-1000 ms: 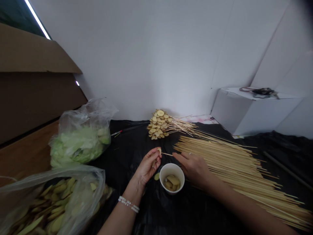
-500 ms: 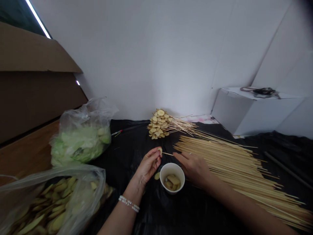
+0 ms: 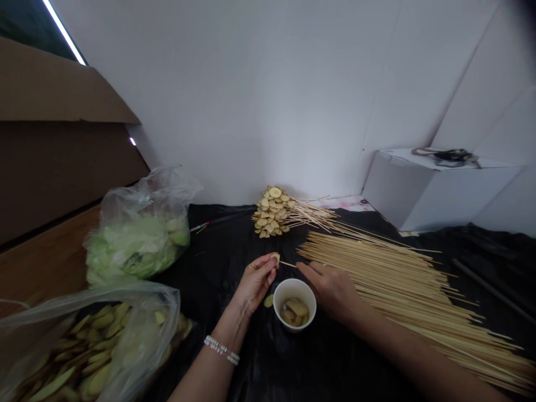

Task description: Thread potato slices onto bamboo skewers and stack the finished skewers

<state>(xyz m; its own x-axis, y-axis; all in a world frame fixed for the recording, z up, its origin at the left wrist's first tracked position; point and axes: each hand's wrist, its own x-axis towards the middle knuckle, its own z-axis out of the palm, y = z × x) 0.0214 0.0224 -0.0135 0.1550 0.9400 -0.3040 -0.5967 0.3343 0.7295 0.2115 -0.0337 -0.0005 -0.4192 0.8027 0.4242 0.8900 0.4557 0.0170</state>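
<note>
My left hand (image 3: 256, 280) pinches a pale potato slice (image 3: 275, 257) between thumb and fingertips. My right hand (image 3: 332, 286) holds a thin bamboo skewer (image 3: 288, 264) whose tip touches that slice. Just below both hands stands a small white cup (image 3: 294, 304) with several potato slices in it. One loose slice (image 3: 268, 301) lies on the black sheet beside the cup. A pearl bracelet (image 3: 221, 350) circles my left wrist.
A big pile of bare skewers (image 3: 402, 285) spreads to the right. Finished potato skewers (image 3: 274, 212) lie at the back by the wall. A bag of green leaves (image 3: 138, 240) and a bag of potato slices (image 3: 92, 340) sit left. A white box (image 3: 435, 190) stands at right.
Hardly anything has moved; my left hand has turned slightly on the slice while the skewer tip stays against it.
</note>
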